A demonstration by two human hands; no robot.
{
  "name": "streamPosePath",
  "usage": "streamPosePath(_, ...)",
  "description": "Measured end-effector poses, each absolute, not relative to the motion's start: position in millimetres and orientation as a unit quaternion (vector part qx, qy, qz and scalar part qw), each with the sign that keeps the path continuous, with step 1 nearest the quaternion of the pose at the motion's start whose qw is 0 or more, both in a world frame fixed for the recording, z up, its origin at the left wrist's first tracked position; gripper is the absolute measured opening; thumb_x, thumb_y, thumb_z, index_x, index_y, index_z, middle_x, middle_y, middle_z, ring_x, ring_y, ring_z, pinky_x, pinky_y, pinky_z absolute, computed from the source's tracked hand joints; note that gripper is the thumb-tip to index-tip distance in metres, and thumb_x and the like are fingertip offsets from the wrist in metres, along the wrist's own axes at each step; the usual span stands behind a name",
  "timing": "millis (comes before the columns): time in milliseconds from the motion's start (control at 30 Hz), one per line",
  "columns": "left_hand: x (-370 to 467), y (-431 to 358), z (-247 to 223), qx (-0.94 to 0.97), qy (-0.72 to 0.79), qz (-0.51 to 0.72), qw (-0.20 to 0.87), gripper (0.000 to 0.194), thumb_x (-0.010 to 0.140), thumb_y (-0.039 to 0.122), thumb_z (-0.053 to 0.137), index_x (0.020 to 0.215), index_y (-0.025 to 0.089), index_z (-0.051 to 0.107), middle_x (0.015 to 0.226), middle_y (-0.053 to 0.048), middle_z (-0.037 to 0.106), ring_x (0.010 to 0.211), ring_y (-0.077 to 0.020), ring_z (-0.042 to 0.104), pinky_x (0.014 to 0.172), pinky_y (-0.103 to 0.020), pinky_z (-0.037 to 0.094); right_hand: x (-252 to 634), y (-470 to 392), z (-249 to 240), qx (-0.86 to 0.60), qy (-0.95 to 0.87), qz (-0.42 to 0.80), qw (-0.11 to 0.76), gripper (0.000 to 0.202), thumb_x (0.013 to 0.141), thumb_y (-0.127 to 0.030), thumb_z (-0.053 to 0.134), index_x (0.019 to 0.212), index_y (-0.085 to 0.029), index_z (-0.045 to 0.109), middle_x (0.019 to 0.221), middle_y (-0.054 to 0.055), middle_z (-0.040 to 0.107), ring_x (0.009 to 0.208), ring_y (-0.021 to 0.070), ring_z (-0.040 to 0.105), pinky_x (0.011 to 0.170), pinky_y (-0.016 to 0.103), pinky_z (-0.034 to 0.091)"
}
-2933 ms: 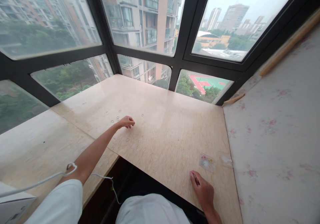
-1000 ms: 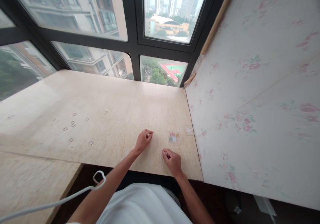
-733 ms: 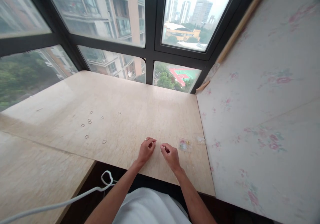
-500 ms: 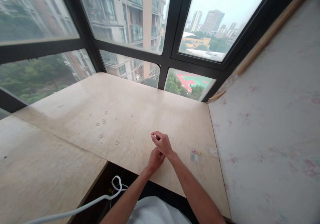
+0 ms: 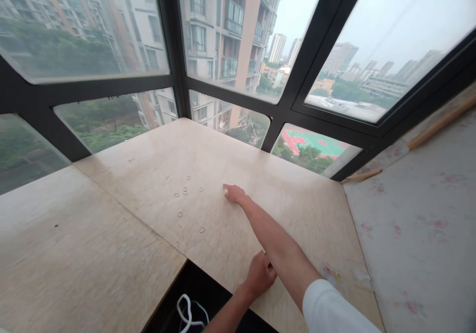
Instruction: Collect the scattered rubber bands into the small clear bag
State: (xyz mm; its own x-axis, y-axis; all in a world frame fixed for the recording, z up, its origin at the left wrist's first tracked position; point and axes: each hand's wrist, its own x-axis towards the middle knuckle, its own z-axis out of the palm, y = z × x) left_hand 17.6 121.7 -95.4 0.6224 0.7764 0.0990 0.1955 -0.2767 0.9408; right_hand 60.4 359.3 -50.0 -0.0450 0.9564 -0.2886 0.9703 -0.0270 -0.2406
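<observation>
My right hand [image 5: 234, 194] reaches far across the pale tabletop, its fingers bent down at the surface with index finger and thumb near each other. Whatever lies at those fingertips is hidden. Closer to me, my left hand [image 5: 260, 273] is closed, partly behind my right forearm; its contents cannot be made out, though a small pale glint shows at its top. Left of my right hand lie several small thin rings, among them one nearby ring [image 5: 201, 189], a touching pair [image 5: 185, 190] and a nearer ring [image 5: 202, 230].
A small clear case [image 5: 330, 273] with colourful bits lies right of my forearm, beside a clear plastic piece [image 5: 362, 276]. The tabletop [image 5: 148, 184] meets dark window frames and a flowered wall [image 5: 420, 233]. A white cable [image 5: 186, 313] hangs in the dark gap below.
My right hand has left my left hand and stretched forward to the tabletop, where a ring lay before. My left hand stays closed near me. The view has turned left.
</observation>
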Motion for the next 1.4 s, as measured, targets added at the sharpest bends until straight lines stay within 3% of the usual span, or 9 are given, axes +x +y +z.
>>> streamPosePath(167, 17.9, 122.9, -91.9, 0.763, 0.313, 0.31, 0.473, 0.015, 0.07, 0.01, 0.049, 0.058, 0.017, 0.044, 0.066, -0.002, 0.055, 0.061, -0.0127, 0.044, 0.055, -0.026, 0.031, 56.3, 364.8, -48.4, 0.661, 0.734, -0.128, 0.09, 0.03, 0.092, -0.038, 0.049, 0.109, -0.016, 0.059, 0.111, 0.007, 0.061, 0.1, 0.02, 0.058, 0.087, 0.043, 0.046)
streamPosePath(400, 18.0, 123.4, -91.3, 0.778, 0.309, 0.3, 0.457, 0.013, 0.07, 0.007, 0.047, 0.061, 0.016, 0.049, 0.07, -0.002, 0.055, 0.065, -0.0121, 0.046, 0.059, -0.023, 0.032, 72.5, 354.3, -46.8, 0.631, 0.762, -0.067, 0.13, 0.029, 0.094, -0.036, 0.047, 0.11, -0.015, 0.059, 0.109, 0.007, 0.062, 0.098, 0.0193, 0.059, 0.085, 0.041, 0.047)
streamPosePath(600, 17.0, 124.1, -88.5, 0.78, 0.305, 0.298, 0.458, 0.013, 0.072, 0.008, 0.049, 0.063, 0.015, 0.055, 0.07, -0.002, 0.055, 0.064, -0.0116, 0.047, 0.058, -0.022, 0.032, 79.3, 341.8, -50.4, 0.629, 0.764, -0.067, 0.129, 0.032, 0.093, -0.039, 0.049, 0.113, -0.015, 0.056, 0.109, 0.008, 0.061, 0.096, 0.0195, 0.06, 0.084, 0.041, 0.048)
streamPosePath(767, 16.5, 124.0, -89.0, 0.77, 0.297, 0.306, 0.474, 0.016, 0.077, 0.01, 0.049, 0.077, 0.016, 0.064, 0.078, -0.003, 0.059, 0.064, -0.0106, 0.049, 0.06, -0.022, 0.036, 89.0, 327.3, -52.4, 0.625, 0.767, -0.107, 0.102, 0.028, 0.088, -0.035, 0.055, 0.106, -0.014, 0.059, 0.101, 0.008, 0.064, 0.091, 0.0194, 0.061, 0.08, 0.038, 0.047)
streamPosePath(967, 16.5, 123.4, -92.2, 0.773, 0.284, 0.31, 0.474, 0.019, 0.081, 0.013, 0.048, 0.086, 0.016, 0.066, 0.082, -0.004, 0.061, 0.065, -0.0113, 0.052, 0.062, -0.023, 0.04, 117.7, 282.8, -47.6, 0.65, 0.74, -0.173, -0.031, 0.012, 0.077, -0.024, 0.058, 0.087, -0.019, 0.061, 0.078, 0.003, 0.066, 0.071, 0.0149, 0.059, 0.063, 0.023, 0.039)
streamPosePath(1133, 17.8, 125.0, -93.5, 0.779, 0.281, 0.309, 0.468, 0.019, 0.082, 0.015, 0.048, 0.087, 0.015, 0.066, 0.084, -0.005, 0.061, 0.068, -0.0125, 0.054, 0.065, -0.025, 0.041, 143.2, 219.0, -46.1, 0.691, 0.658, -0.219, -0.203, 0.014, 0.081, -0.026, 0.046, 0.089, -0.018, 0.054, 0.051, -0.008, 0.047, 0.047, 0.0081, 0.041, 0.049, 0.018, 0.03)
streamPosePath(1233, 18.2, 126.1, -93.3, 0.782, 0.278, 0.31, 0.464, 0.019, 0.083, 0.015, 0.047, 0.088, 0.016, 0.066, 0.084, -0.005, 0.062, 0.069, -0.0127, 0.054, 0.067, -0.026, 0.042, 160.4, 171.6, -44.6, 0.711, 0.596, -0.235, -0.29, 0.016, 0.084, -0.032, 0.039, 0.088, -0.019, 0.048, 0.048, -0.01, 0.037, 0.043, 0.0075, 0.033, 0.043, 0.017, 0.025)
streamPosePath(1400, 18.6, 128.2, -92.0, 0.786, 0.269, 0.309, 0.463, 0.017, 0.084, 0.017, 0.047, 0.087, 0.017, 0.064, 0.084, -0.004, 0.062, 0.072, -0.013, 0.057, 0.067, -0.025, 0.044, 196.0, 83.1, -33.9, 0.74, 0.489, -0.241, -0.394, 0.024, 0.086, -0.044, 0.037, 0.08, -0.021, 0.041, 0.05, -0.01, 0.031, 0.042, 0.007, 0.029, 0.04, 0.017, 0.022)
